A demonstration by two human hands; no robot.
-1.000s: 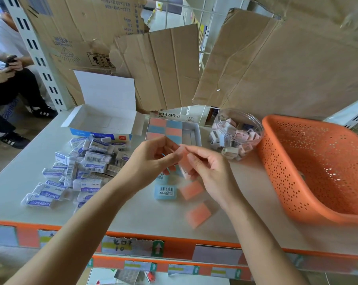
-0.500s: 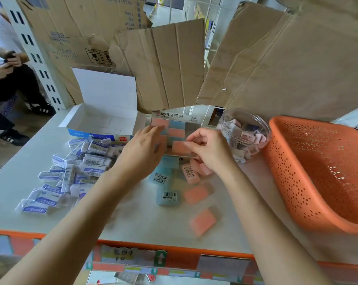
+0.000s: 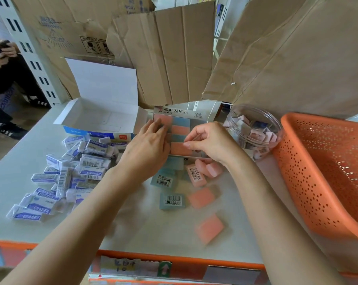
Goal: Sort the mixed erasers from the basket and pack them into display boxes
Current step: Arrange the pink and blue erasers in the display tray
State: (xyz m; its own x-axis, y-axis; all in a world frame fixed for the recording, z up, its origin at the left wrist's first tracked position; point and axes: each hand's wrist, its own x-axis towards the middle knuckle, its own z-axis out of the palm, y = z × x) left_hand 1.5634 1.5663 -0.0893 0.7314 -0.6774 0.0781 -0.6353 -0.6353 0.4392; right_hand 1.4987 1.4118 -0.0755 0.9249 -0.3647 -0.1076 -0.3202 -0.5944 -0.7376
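Packing: pinching pink rectangular eraser (image 3: 180,149) with right hand (image 3: 212,143), apparently seating into white cardboard display box (image 3: 175,112); bracing alongside with flat left hand (image 3: 147,148). Next: press flush, fetch blue wrapped eraser (image 3: 172,200) below grip.

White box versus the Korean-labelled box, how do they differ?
The white box is wider and looks empty, its lid upright; the Korean-labelled box is narrower and holds pink and blue erasers. The left hand and right hand reach into the Korean-labelled box, not the white box. Both sit open.
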